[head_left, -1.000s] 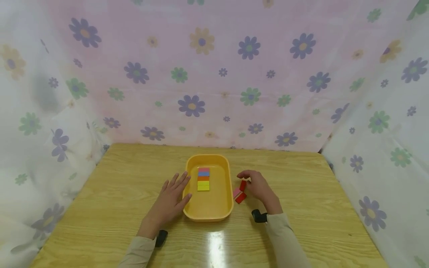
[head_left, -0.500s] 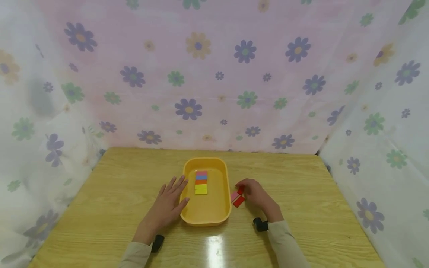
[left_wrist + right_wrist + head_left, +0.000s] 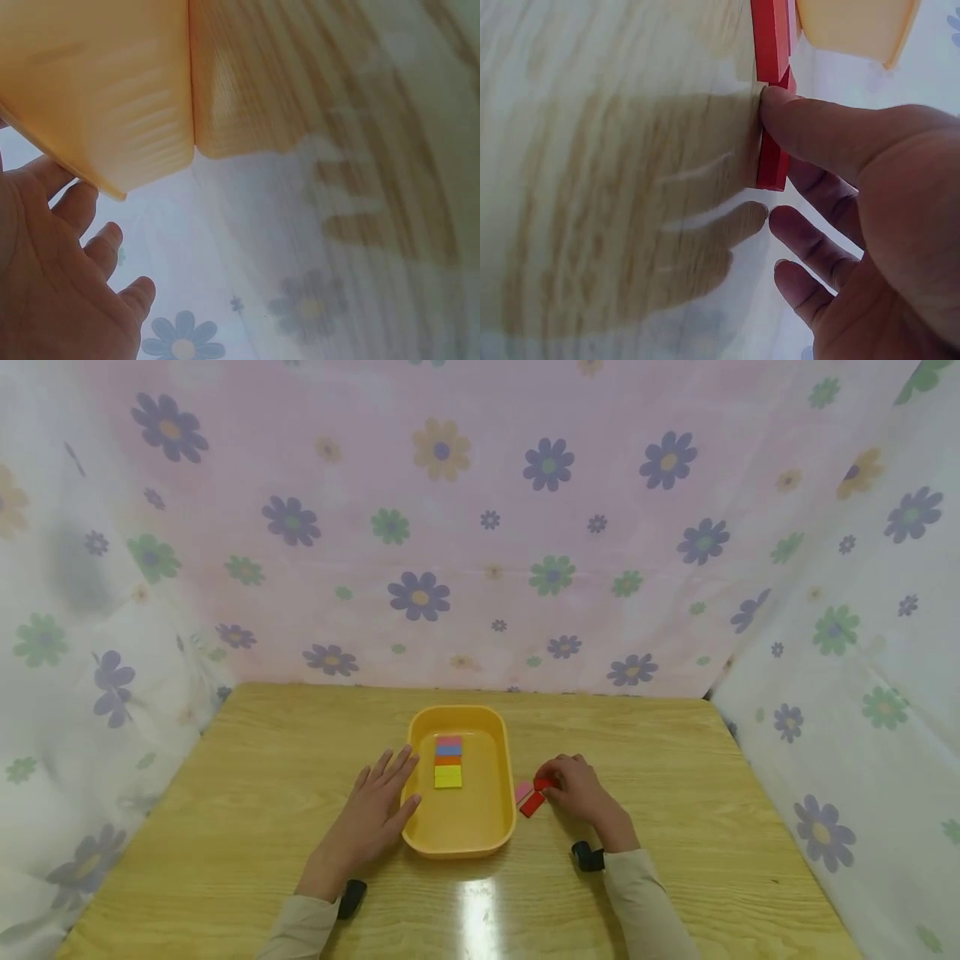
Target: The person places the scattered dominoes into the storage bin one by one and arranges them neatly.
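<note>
A yellow plastic tray (image 3: 459, 850) stands on the wooden table. My left hand (image 3: 366, 820) rests with extended fingers on its left rim; in the left wrist view the fingers (image 3: 79, 206) lie along the tray's edge. Just right of the tray, my right hand (image 3: 588, 795) pinches a red block (image 3: 772, 166) between thumb and fingers, close over the table. Against its end lies a second red block (image 3: 532, 804), with a pink block (image 3: 522, 791) beside that one, near the tray wall.
Inside the tray, a column of flat blocks lies edge to edge: a pink block (image 3: 448, 741), a blue block (image 3: 448, 750), an orange block (image 3: 447, 761) and two yellow blocks (image 3: 447, 777). Flowered curtains (image 3: 480, 552) enclose the table (image 3: 322, 718) at the back and sides.
My right thumb and fingers have closed round the upper red block and turned it; the other red block has shifted slightly. My left hand stays on the tray rim.
</note>
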The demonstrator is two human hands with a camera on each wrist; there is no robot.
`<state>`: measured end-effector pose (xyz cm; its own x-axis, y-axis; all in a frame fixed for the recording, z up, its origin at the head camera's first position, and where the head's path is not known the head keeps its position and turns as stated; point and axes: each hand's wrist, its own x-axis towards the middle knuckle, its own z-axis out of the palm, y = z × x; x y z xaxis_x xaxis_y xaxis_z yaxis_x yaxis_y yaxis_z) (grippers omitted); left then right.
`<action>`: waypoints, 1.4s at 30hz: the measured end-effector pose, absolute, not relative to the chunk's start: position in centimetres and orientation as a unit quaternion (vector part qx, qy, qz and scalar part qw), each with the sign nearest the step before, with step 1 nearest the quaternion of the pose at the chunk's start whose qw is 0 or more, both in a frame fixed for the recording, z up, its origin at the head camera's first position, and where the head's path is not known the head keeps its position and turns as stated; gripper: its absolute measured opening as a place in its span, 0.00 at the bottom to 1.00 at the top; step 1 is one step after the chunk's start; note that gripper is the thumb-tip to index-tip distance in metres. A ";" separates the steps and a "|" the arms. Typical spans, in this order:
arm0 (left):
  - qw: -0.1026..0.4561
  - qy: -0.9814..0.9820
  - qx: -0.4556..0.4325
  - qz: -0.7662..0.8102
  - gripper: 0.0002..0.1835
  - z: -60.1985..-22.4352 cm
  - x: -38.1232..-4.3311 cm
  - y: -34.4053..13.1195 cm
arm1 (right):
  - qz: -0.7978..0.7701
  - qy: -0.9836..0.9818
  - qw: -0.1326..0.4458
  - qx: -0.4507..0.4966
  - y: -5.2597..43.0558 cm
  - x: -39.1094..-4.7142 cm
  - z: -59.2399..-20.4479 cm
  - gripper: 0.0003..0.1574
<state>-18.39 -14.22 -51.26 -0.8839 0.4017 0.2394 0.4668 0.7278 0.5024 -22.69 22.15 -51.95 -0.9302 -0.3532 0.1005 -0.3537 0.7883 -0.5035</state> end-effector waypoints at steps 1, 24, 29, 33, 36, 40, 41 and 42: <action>0.058 -0.928 -0.234 -0.285 0.34 -51.2 -18.4 -14.2 | 0.272 -0.944 0.000 0.188 22.1 -22.7 -51.9 0.08; 0.058 -0.924 -0.235 -0.296 0.34 -51.2 -18.5 -14.3 | 0.348 -0.926 -0.001 0.145 22.3 -22.0 -51.4 0.11; 0.057 -0.926 -0.233 -0.292 0.34 -51.2 -18.4 -14.3 | 0.377 -0.919 0.028 0.111 22.2 -21.6 -51.8 0.17; 0.055 -0.925 -0.232 -0.295 0.34 -51.3 -18.4 -14.3 | 0.397 -0.912 0.044 0.091 22.2 -21.4 -51.9 0.21; 0.053 -0.925 -0.233 -0.294 0.34 -51.3 -18.4 -14.4 | 0.402 -0.910 0.056 0.088 22.2 -21.0 -51.9 0.22; 0.054 -0.926 -0.233 -0.293 0.33 -51.2 -18.4 -14.3 | 0.429 -0.896 0.083 0.084 22.3 -20.5 -51.8 0.24; 0.055 -0.926 -0.233 -0.292 0.33 -51.2 -18.4 -14.3 | 0.441 -0.889 0.089 0.080 22.2 -20.4 -51.8 0.24; 0.056 -0.926 -0.232 -0.293 0.33 -51.2 -18.4 -14.3 | 0.455 -0.882 0.096 0.075 22.2 -20.3 -51.8 0.25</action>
